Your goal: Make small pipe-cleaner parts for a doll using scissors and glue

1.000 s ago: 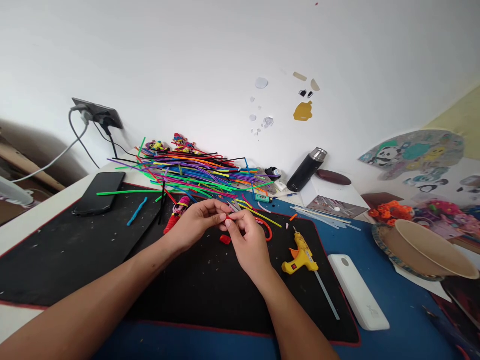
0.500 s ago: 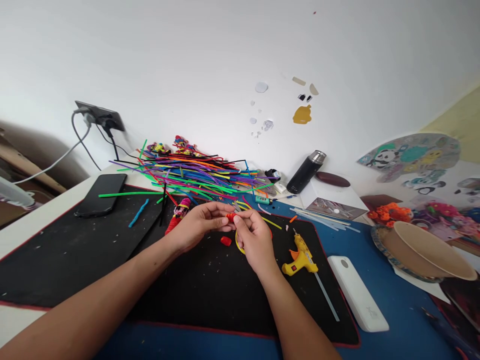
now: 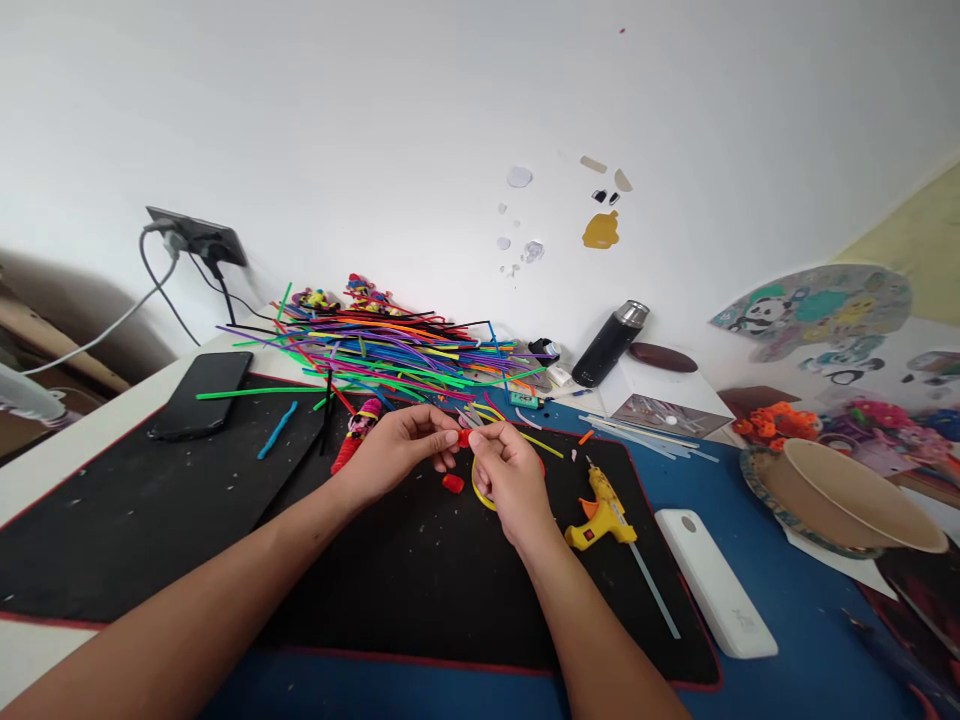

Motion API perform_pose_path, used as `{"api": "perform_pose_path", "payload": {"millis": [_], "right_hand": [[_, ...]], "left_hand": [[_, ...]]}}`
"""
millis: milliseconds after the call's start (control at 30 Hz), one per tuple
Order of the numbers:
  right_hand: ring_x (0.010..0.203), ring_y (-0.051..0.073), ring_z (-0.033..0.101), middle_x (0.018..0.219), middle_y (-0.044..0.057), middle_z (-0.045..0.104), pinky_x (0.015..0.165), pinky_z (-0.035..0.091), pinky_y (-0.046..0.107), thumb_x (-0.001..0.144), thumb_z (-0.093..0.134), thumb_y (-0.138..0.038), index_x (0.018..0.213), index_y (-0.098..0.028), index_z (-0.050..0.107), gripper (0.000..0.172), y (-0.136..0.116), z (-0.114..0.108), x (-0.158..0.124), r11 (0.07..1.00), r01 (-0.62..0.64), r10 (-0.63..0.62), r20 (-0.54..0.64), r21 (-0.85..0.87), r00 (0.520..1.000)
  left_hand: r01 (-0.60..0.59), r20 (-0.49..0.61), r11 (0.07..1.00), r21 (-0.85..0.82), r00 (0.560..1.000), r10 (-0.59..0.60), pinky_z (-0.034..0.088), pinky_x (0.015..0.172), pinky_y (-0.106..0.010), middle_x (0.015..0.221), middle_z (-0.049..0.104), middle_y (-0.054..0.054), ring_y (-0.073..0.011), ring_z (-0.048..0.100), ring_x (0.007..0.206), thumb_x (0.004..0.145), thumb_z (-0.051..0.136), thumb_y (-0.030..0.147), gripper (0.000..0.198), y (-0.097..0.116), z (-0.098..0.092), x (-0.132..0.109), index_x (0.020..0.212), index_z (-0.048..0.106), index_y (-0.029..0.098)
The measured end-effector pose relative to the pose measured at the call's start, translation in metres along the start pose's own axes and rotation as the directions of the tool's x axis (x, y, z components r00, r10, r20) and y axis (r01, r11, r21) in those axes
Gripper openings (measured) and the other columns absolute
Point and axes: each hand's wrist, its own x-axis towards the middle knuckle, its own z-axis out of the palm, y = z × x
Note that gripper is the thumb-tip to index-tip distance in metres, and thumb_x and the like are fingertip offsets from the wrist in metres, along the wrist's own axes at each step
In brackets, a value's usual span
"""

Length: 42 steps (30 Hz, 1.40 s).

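My left hand (image 3: 397, 448) and my right hand (image 3: 510, 475) meet above a black mat (image 3: 187, 500), pinching a small red piece (image 3: 464, 437) between their fingertips. A yellow pipe cleaner (image 3: 484, 495) curls under my right hand, which appears to grip it too. A second small red piece (image 3: 452, 483) lies on the mat just below my fingers. A red and pink wrapped figure (image 3: 357, 428) lies left of my left hand. Behind the hands is a big heap of coloured pipe cleaners (image 3: 390, 350).
A yellow glue gun (image 3: 600, 510) and a white oblong case (image 3: 715, 582) lie to the right on a blue mat. A black phone (image 3: 201, 393) rests at left, a black flask (image 3: 611, 343) and paper bowls (image 3: 855, 490) further right.
My hands have shifted slightly, and the yellow pipe cleaner has come to curl under my right hand. The red piece stays pinched between the fingertips.
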Motion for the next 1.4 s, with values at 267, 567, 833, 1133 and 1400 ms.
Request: {"api": "perform_pose_path", "payload": {"millis": [267, 567, 833, 1133, 1400], "right_hand": [[0.038, 0.008, 0.039, 0.047, -0.011, 0.046, 0.041, 0.024, 0.021, 0.090, 0.072, -0.050, 0.087, -0.022, 0.060, 0.031, 0.002, 0.000, -0.001, 0.998, 0.022, -0.022, 0.013, -0.058, 1.000], [0.038, 0.008, 0.038, 0.049, -0.012, 0.043, 0.039, 0.023, 0.020, 0.085, 0.076, -0.053, 0.086, -0.022, 0.057, 0.037, -0.005, 0.002, 0.000, 0.997, -0.063, 0.063, 0.019, 0.036, 0.998], [0.040, 0.007, 0.039, 0.049, -0.011, 0.046, 0.039, 0.022, 0.018, 0.083, 0.078, -0.053, 0.087, -0.022, 0.058, 0.037, -0.007, 0.002, -0.001, 0.995, -0.088, 0.086, 0.049, 0.042, 0.995], [0.038, 0.006, 0.038, 0.048, -0.011, 0.045, 0.039, 0.022, 0.019, 0.082, 0.081, -0.053, 0.086, -0.021, 0.060, 0.039, -0.008, 0.003, -0.001, 0.991, -0.073, 0.073, -0.004, 0.110, 0.997], [0.038, 0.007, 0.038, 0.048, -0.011, 0.045, 0.038, 0.023, 0.019, 0.082, 0.081, -0.053, 0.086, -0.021, 0.060, 0.038, -0.004, 0.003, 0.001, 0.994, -0.051, 0.052, -0.012, 0.102, 0.999]], "left_hand": [[0.023, -0.011, 1.000, -0.003, 1.000, -0.023, 0.054, 0.059, -0.025, 0.068, 0.073, -0.003, -0.0140, 0.067, 0.059, 0.081, 0.085, 0.047, 0.036, -0.003, 0.002, -0.002, 0.083, 0.071, 0.015], [0.054, -0.002, 0.994, -0.100, 0.999, -0.055, 0.057, 0.061, -0.027, 0.079, 0.074, -0.004, -0.0168, 0.071, 0.066, 0.079, 0.087, 0.048, 0.038, -0.006, 0.003, 0.001, 0.086, 0.073, 0.014], [0.039, -0.012, 0.997, -0.066, 0.999, -0.040, 0.056, 0.059, -0.026, 0.074, 0.074, -0.003, -0.0160, 0.071, 0.063, 0.078, 0.087, 0.049, 0.038, -0.005, 0.000, 0.000, 0.081, 0.072, 0.014], [0.053, -0.037, 0.989, -0.139, 0.998, -0.059, 0.060, 0.066, -0.027, 0.086, 0.077, -0.005, -0.0166, 0.073, 0.071, 0.077, 0.090, 0.042, 0.036, -0.007, 0.003, 0.000, 0.094, 0.076, 0.014], [0.077, -0.075, 0.988, -0.133, 0.993, -0.088, 0.059, 0.063, -0.026, 0.078, 0.075, -0.003, -0.0167, 0.073, 0.068, 0.073, 0.092, 0.044, 0.039, -0.008, 0.001, 0.000, 0.085, 0.072, 0.014]]}}
